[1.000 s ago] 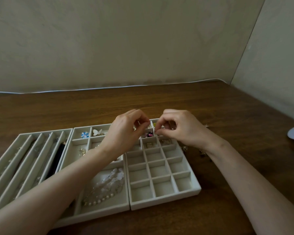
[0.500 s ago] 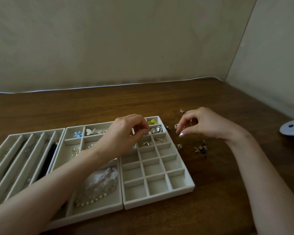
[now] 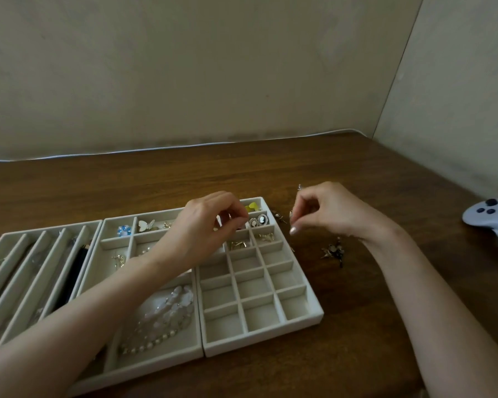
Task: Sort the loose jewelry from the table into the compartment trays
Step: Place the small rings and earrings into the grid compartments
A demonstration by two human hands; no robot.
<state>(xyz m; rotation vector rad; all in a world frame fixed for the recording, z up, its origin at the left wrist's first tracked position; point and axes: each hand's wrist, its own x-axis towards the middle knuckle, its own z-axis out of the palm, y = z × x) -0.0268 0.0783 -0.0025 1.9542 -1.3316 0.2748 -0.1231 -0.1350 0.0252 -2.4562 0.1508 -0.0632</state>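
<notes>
Three cream compartment trays lie side by side: a long-slot tray (image 3: 18, 254), a middle tray (image 3: 153, 354) with a pearl necklace (image 3: 156, 326), and a small-grid tray (image 3: 299, 320). Its far cells hold cameo earrings (image 3: 258, 220), a yellow piece (image 3: 252, 207) and gold pieces (image 3: 266, 237). My left hand (image 3: 207, 228) hovers over the grid tray's far left cells, fingertips pinched together on a tiny, mostly hidden piece. My right hand (image 3: 328, 214) is over the table just right of that tray and pinches a small earring (image 3: 291, 213). Loose jewelry (image 3: 332, 251) lies on the wood nearby.
More loose pieces lie at the tray's far right corner (image 3: 279, 216) and behind my right hand (image 3: 299, 187). A pale blue game controller (image 3: 489, 216) sits at the right table edge. Walls close off the back and the right side.
My hands were together over the grid tray's far cells. My right hand has moved right, off the tray, to the loose pieces on the table. My left hand stayed over the tray.
</notes>
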